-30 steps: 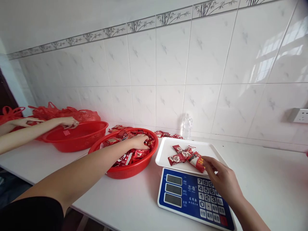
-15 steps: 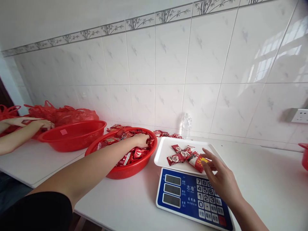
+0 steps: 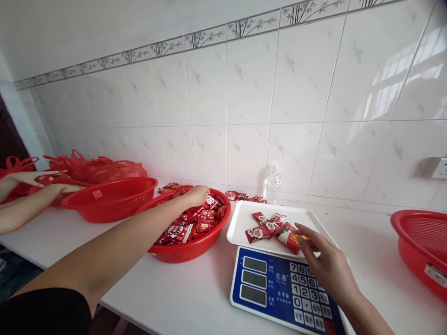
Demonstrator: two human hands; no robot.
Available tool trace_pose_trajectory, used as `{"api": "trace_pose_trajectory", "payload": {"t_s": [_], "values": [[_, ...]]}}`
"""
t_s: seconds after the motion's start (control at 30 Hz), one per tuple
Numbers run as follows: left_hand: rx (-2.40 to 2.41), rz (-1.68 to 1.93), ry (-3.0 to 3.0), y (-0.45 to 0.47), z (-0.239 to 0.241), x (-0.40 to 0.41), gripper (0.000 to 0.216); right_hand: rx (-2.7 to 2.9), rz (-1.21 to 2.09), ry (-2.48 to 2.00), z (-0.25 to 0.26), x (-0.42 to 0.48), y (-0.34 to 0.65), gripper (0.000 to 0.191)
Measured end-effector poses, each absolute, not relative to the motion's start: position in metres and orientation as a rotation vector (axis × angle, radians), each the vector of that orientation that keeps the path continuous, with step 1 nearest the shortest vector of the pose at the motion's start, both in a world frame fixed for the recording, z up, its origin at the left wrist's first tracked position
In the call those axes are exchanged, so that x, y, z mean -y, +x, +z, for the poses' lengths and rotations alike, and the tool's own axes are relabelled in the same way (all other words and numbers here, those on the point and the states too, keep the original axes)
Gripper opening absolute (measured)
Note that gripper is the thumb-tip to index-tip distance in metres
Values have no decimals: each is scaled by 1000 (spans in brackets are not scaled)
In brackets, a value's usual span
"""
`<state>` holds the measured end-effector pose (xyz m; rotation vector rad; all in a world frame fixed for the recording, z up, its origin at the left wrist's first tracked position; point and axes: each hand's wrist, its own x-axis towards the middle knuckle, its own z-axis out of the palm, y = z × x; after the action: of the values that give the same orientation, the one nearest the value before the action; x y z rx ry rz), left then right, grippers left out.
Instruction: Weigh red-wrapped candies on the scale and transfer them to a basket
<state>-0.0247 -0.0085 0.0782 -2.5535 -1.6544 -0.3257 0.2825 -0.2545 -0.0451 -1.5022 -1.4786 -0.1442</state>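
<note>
Single view, head-worn. Faces forward and down over white desk [image 3: 206,295], near square to tiled wall [image 3: 244,83], which takes the upper half. Wide field; border strip [image 3: 206,38] slants up rightward. Scale [image 3: 279,288] close, low right; red bags [image 3: 117,172] farther, left.

Left hand [image 3: 197,196]: sits higher and farther back in the packet-filled basket [image 3: 190,253]. Right hand [image 3: 319,246]: fingers spread wider above the yellow-printed packet [image 3: 287,237]. Co-worker's nearer hand [image 3: 64,188]: off the empty basket's rim [image 3: 115,212], beside red bags [image 3: 115,171]. Right-edge red basket [image 3: 414,249]: enters largely into view.
</note>
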Motion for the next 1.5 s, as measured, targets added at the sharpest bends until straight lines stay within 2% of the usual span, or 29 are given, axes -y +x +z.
{"api": "trace_pose_trajectory", "payload": {"t_s": [0.37,0.7,0.83,1.07,1.13,1.33,1.4,1.5], "values": [[1575,-456,-2466,-25,97,8,30,1478,-152,-1486,-42,257,279,28],[1506,-590,-2541,-4,112,19,32,1480,-143,-1496,-37,259,278,28],[1449,-598,-2684,21,104,40,35,1481,-141,-1475,-37,259,278,29],[1243,-322,-3029,68,66,73,27,1471,-120,-1483,-39,257,279,29],[1197,-322,-3066,82,55,79,35,1463,-113,-1483,-39,256,280,30],[1157,-248,-3217,123,26,106,82,1418,-142,-1471,-36,256,282,29],[1118,-188,-3246,134,19,114,89,1413,-141,-1480,-35,256,282,28],[959,-130,-3254,143,12,119,88,1413,-120,-1484,-34,257,281,26]]}}
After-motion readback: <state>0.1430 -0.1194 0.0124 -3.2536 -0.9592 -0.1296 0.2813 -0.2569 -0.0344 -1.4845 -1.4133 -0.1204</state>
